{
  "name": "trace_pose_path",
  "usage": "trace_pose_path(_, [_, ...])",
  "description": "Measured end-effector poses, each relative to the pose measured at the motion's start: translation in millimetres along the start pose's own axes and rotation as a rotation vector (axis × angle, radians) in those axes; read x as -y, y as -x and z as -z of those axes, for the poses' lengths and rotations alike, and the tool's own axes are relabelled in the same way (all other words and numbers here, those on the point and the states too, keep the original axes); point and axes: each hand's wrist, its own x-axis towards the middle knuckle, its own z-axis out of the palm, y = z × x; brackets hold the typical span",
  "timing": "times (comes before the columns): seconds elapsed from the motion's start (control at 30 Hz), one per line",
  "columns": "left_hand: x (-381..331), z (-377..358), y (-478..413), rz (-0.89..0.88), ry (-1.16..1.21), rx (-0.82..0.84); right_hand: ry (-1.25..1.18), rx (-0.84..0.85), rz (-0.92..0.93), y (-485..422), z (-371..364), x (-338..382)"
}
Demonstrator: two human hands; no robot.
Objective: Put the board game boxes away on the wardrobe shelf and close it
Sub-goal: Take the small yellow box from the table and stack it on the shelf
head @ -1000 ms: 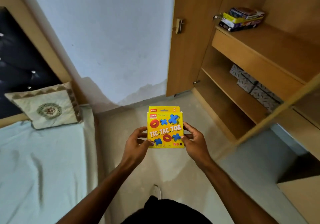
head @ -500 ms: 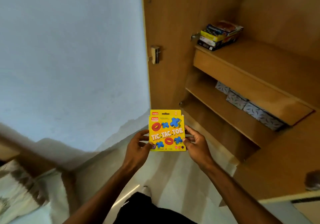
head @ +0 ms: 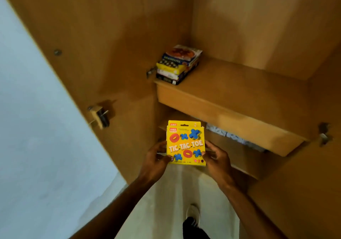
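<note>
I hold a yellow Tic Tac Toe box [head: 186, 142] flat in front of me, face up. My left hand [head: 155, 162] grips its left edge and my right hand [head: 216, 160] grips its right edge. The box hangs below and in front of the wooden wardrobe shelf [head: 239, 91]. A stack of several board game boxes [head: 178, 64] lies at the shelf's left end, against the wardrobe's side wall.
The left wardrobe door [head: 83, 45] stands open against the white wall [head: 27, 128], with a latch [head: 100, 116] on its inner face. Patterned grey boxes [head: 227, 135] sit on the lower shelf. The right door edge [head: 302, 192] is near my right arm. My foot [head: 192, 214] is on the pale floor.
I have stepped closer and turned right toward the wardrobe; the bed and pillow left the view. The box stays held in both hands, now nearer the shelves.
</note>
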Motion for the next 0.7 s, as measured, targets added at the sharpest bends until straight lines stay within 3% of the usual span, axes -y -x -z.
trace_pose_path(0.33, [-94, -59, -208, -0.134, -0.019, -0.084, 0.109, -0.01, 0.111, -217, 31, 67])
trace_pose_path(0.5, [-132, -58, -308, -0.217, -0.062, -0.097, 0.016, -0.02, 0.12, -314, 17, 102])
trace_pose_path(0.7, [-167, -40, -423, -0.285, -0.091, -0.053, 0.07, -0.081, 0.213, -421, -12, 141])
